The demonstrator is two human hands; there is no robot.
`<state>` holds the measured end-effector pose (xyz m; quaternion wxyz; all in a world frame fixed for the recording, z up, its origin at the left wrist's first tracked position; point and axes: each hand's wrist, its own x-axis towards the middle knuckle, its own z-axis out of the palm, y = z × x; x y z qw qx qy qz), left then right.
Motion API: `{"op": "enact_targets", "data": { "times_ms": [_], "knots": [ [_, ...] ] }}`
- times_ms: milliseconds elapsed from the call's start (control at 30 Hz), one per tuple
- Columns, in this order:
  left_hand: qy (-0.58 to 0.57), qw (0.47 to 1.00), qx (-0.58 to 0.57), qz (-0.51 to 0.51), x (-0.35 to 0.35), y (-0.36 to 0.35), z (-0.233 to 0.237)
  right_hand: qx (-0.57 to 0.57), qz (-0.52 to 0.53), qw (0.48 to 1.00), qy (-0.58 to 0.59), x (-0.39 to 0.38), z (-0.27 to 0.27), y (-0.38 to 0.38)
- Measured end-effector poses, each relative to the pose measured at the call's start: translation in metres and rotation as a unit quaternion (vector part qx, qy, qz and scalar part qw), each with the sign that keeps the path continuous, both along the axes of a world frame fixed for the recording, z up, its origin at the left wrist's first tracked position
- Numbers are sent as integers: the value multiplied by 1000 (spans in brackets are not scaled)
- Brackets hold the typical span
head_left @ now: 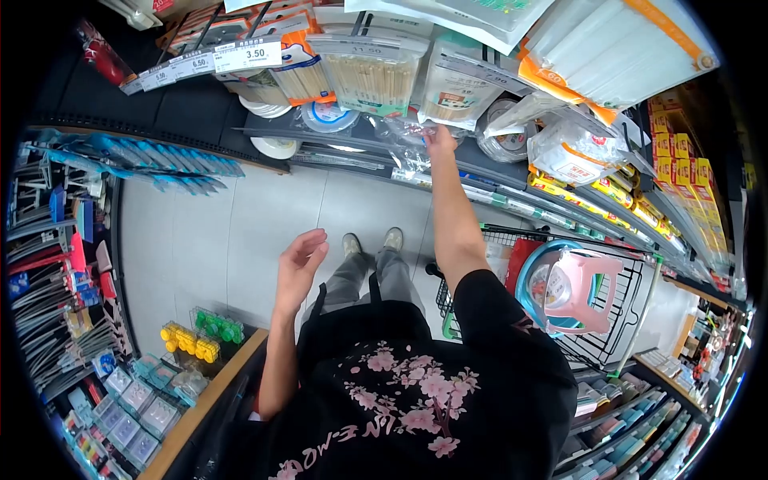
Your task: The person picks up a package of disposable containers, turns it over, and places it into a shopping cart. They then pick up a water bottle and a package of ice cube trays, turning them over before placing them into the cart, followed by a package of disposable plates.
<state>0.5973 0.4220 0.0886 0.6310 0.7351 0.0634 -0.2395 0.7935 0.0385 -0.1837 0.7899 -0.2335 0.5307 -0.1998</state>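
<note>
Right hand (438, 142) up at shelf (512, 172), fingers pinched on clear packet (404, 128); packet at shelf front, not lifted away; left hand (302, 258) idle, fingers loosely spread; cart (636, 292) alongside holds pink stool (582, 292); picking judged just begun.

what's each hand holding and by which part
The right hand pinches a clear crinkly plastic packet, seemingly by one edge; the left hand is open and empty.

Clear plastic packet (404, 130): transparent, crinkled; contents not discernible. Positioned at front of dark shelf (264, 126), below chopstick packs (374, 76), gripped at right edge by right hand (441, 142).
</note>
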Motion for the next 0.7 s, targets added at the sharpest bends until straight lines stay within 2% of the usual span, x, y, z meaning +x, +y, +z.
{"op": "enact_targets", "data": {
  "times_ms": [33, 67, 133, 233, 333, 500, 633, 700],
  "knots": [
    [-3, 1000, -1, -3, 3, 2, 1, 41, 17, 999, 6, -1, 0, -5],
    [-6, 1000, 3, -12, 6, 4, 3, 41, 15, 999, 4, -1, -1, -6],
    [-9, 1000, 5, -24, 9, 8, 5, 34, 86, 994, -50, -10, 1, -5],
    [-23, 999, 4, -43, 21, 14, 8, -10, 45, 999, -9, -41, 37, 16],
    [-8, 999, -21, -36, 36, 17, 12, -71, 80, 994, -10, -97, 47, 32],
    [-17, 998, -25, -61, 55, 27, 7, -96, 104, 990, 22, -213, 116, 83],
    [1, 995, -19, -98, 64, 30, -13, -98, 106, 989, 22, -282, 154, 125],
    [-34, 989, -24, -143, 66, 28, -21, -107, 98, 989, 4, -311, 177, 147]
  ]
}}
